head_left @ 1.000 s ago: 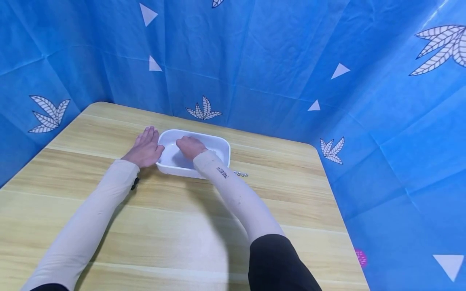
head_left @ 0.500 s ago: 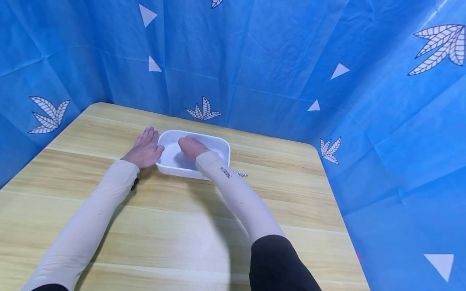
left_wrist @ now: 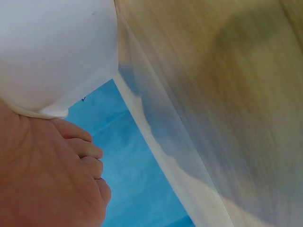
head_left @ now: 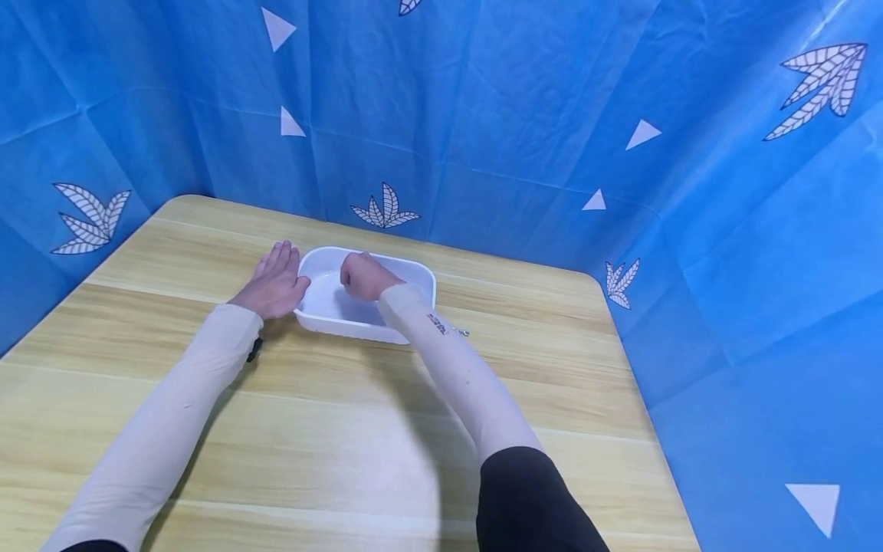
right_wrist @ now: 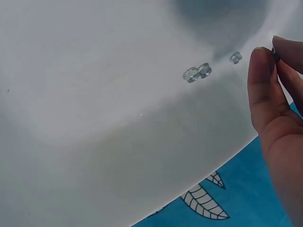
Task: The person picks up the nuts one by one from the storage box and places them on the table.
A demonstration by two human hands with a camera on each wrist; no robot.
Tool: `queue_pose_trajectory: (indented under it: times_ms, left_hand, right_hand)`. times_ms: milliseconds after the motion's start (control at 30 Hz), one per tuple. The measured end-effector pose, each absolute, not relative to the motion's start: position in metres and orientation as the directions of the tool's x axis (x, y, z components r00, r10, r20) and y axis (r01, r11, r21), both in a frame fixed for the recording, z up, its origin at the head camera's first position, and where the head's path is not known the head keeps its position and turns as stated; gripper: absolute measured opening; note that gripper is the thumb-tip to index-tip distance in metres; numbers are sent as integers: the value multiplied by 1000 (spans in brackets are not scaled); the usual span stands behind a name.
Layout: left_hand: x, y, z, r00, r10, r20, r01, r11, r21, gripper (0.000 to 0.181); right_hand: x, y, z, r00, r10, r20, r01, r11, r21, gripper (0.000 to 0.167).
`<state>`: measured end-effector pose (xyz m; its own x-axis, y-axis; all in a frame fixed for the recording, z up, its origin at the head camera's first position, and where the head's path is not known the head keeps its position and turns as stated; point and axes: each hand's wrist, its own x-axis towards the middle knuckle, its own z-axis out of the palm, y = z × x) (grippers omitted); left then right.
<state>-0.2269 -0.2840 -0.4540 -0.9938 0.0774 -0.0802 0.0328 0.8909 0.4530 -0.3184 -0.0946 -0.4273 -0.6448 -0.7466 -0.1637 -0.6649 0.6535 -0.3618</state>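
Observation:
A white plastic basin stands toward the back of the table. My left hand lies along its left end with straight fingers and the thumb at the rim. In the left wrist view the palm shows beside the white wall. Over the inside of the basin is my right hand. In the right wrist view, thumb and fingers pinch a small dark piece, mostly covered, apparently a nut. Three small shiny metal nuts, one of them apart, lie on the basin floor.
More small silvery nuts lie on the wooden table right of the basin, partly hidden by the right sleeve. A blue patterned curtain hangs behind the table and along its right side.
My right hand has shifted slightly to the right and turned over the basin, and its sleeve now covers more of the nuts on the table. The left hand stays in place.

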Motion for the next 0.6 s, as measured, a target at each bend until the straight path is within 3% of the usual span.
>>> queue_pose_trajectory:
  times_ms: [300, 600]
  left_hand:
    - [-226, -284, -454, -994, 85, -75, 43, 896, 443, 74]
    - [-227, -285, -453, -992, 90, -91, 40, 895, 444, 75]
  right_hand:
    - [-319, -91, -424, -605, -791, -90, -685, 575, -448, 22]
    - [-318, -89, -415, -608, -793, -47, -671, 544, -504, 19]
